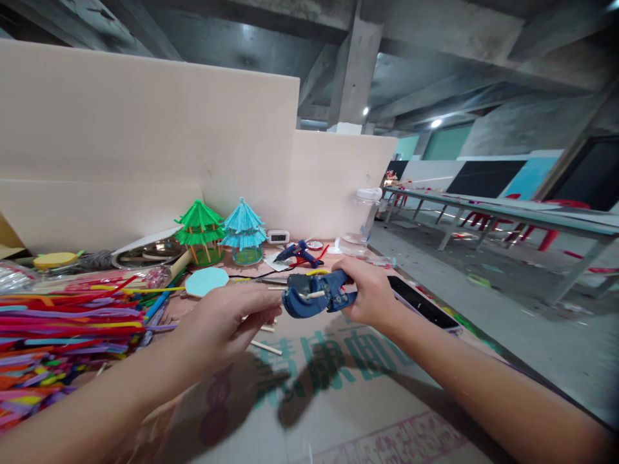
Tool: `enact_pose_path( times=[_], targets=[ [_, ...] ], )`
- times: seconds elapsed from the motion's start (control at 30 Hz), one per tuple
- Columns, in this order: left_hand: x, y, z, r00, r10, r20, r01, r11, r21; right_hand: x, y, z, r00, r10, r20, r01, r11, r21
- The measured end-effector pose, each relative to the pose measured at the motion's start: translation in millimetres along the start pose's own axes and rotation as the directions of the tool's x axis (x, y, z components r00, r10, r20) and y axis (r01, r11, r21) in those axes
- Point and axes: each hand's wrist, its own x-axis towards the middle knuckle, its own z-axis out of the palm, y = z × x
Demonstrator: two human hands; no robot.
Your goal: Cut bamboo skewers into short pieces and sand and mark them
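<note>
My right hand (pixel 370 290) is closed around a blue pipe cutter (pixel 304 308), its curved jaw turned toward the left. Between the jaws lies a thin wooden stick (pixel 316 294). My left hand (pixel 232 319) pinches the stick's other end, close to the tip of the cutter; the fingers partly cover it. More cut sticks (pixel 265 348) rest on the cardboard below my left fingers. Past the cutter lies a blue glue gun (pixel 302 252). A light-blue octagonal piece (pixel 207 281) sits behind my left hand.
Colourful pipe cleaners (pixel 72 348) pile up at the left. Green (pixel 199 225) and blue (pixel 243 225) paper-roofed pavilions stand at the back, near a small digital clock (pixel 278 237). A clear plastic bottle (pixel 360 222) and a phone (pixel 420 303) are on the right, by the table's edge.
</note>
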Motion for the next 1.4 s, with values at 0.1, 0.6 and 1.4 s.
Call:
enact_pose_path(
  times=[0.1, 0.6, 1.4],
  targets=[
    [0, -1, 1.4, 0.999, -0.036, 0.018, 0.036, 0.999, -0.019, 2, -1, -1, 0.999, 0.024, 0.034, -0.024, 1.000, 0.000],
    [-1, -6, 9.0, 0.994, -0.102, 0.026, 0.102, 0.995, -0.021, -2, 4, 6, 0.996, 0.040, 0.074, -0.038, 0.999, -0.031],
    [-12, -80, 21.7, 0.869, -0.442, 0.223, 0.366, 0.877, 0.311, -28, 9, 61, 0.891, 0.443, 0.104, -0.455, 0.859, 0.237]
  ],
)
